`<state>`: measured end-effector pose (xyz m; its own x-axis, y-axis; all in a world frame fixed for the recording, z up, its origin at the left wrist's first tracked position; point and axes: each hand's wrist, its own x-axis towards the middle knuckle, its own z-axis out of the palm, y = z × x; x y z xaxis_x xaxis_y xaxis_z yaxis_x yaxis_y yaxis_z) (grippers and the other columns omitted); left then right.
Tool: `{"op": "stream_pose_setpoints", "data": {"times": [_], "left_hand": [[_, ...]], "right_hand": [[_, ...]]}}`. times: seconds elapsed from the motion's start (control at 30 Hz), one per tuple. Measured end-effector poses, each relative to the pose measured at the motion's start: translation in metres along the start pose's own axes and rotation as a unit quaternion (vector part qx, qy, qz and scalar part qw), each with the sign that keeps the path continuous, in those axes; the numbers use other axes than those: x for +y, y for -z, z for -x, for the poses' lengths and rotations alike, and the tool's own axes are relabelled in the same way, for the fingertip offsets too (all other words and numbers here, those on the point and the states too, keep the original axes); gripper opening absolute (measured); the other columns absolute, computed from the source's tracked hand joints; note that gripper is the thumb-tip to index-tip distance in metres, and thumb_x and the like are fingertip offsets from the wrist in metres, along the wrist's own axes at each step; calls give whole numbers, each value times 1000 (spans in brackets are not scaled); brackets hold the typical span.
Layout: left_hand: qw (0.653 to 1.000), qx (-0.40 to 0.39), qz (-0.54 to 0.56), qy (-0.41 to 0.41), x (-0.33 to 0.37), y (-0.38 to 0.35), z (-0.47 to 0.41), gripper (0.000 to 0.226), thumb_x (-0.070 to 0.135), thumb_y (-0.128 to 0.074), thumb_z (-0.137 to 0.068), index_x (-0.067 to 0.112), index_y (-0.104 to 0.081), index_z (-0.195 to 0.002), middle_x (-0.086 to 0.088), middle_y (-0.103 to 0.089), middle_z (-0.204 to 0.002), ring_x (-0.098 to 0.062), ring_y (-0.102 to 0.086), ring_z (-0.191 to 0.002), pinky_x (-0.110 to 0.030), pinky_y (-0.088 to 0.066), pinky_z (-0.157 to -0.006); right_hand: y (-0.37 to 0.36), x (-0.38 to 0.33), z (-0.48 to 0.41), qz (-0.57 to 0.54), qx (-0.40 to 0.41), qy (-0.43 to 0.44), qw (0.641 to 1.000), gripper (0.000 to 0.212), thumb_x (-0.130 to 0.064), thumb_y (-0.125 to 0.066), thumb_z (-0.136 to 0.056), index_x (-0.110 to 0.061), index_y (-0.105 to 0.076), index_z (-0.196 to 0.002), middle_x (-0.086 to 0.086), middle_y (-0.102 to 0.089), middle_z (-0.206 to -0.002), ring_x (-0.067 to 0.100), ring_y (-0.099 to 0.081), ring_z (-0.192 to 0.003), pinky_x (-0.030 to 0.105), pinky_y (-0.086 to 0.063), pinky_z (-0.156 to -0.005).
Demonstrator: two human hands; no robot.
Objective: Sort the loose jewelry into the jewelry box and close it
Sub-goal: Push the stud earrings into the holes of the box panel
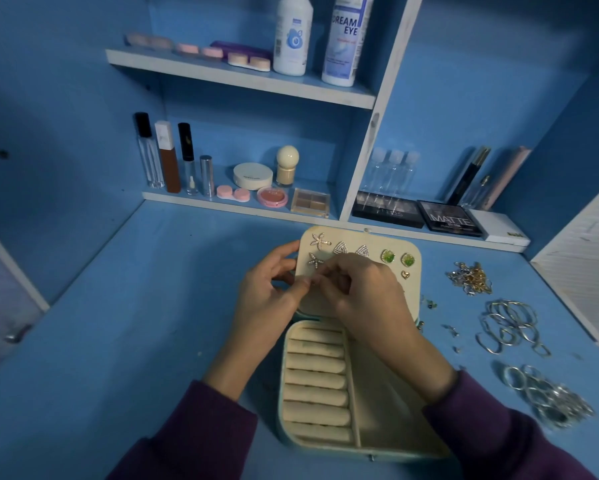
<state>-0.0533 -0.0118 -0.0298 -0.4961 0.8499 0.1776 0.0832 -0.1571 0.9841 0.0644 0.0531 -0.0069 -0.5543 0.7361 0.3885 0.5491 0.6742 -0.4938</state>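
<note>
the words "dream eye" can be read on the taller bottle [347, 39] of two white ones set on the upper shelf [222, 76]; the print on the shorter bottle [293, 34] is too small to be read. on the lower ledge, "matte" is printed on one black palette [448, 218], and on a second black palette [388, 209] beside it only the letters "des" can be made out. three clear little bottles [395, 166] are lined up behind them. further left, four upright tubes [168, 157], a pink lens case [233, 194] and a four-pan shadow quad [310, 201] are ranged.

the jewelry box [377, 427] is laid open on the blue table [135, 306], with about seven ring rolls [317, 379] in its left compartment. seven earrings are pinned on the opened lid [360, 237]: two starfish [320, 240], two triangular [341, 250], two green [388, 256] and one gold heart [405, 274]. the lid's left edge is gripped by the left hand [267, 299], fingers curled at it. the right hand [367, 296] is held against the lid with its fingertips bunched together beside the left thumb; whether anything is pinched there cannot be told. to the right of the box, loose jewelry is spread in three heaps: chains [471, 277], hoops [509, 323] and rings [550, 396].
</note>
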Motion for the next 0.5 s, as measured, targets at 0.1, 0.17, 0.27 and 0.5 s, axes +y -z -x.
{"op": "stream_pose_setpoints", "data": {"times": [0.1, 0.17, 0.27, 0.5], "left_hand": [[1000, 1, -13, -3, -1, 1, 0, 44, -1, -65, -84, 33, -60, -111, 9, -71, -91, 5, -57, -74, -10, -45, -69], [1000, 1, -21, -9, -1, 1, -1, 44, -2, -65, -84, 32, -60, -112, 10, -71, -90, 5, -57, -74, -8, -44, -69], [1000, 3, -22, -15, 0, 0, -1, 45, -3, -66, -83, 31, -60, -111, 10, -71, -88, 4, -57, -71, -8, -45, -69], [999, 9, -28, -19, 0, -1, -1, 49, -6, -66, -82, 37, -58, -104, 14, -69, -82, 5, -56, -68, -9, -45, -67]], "right_hand": [[-1, -2, 2, 27, 21, 14, 999, 6, -26, -67, -82, -22, -67, -87, -11, -59, -77, 16, -58, -76, 30, -43, -63], [-1, -1, 2, 30, 36, 24, 999, 7, -26, -68, -81, -22, -67, -87, -8, -63, -82, 17, -59, -75, 30, -44, -62], [-1, 0, 2, 22, 49, 39, 998, 8, -28, -67, -78, -21, -69, -83, -6, -64, -77, 18, -60, -70, 32, -46, -59], [0, 0, 2, 38, 39, 54, 997, 19, -33, -57, -74, -23, -69, -84, -7, -66, -78, 21, -62, -71, 37, -50, -58]]}}
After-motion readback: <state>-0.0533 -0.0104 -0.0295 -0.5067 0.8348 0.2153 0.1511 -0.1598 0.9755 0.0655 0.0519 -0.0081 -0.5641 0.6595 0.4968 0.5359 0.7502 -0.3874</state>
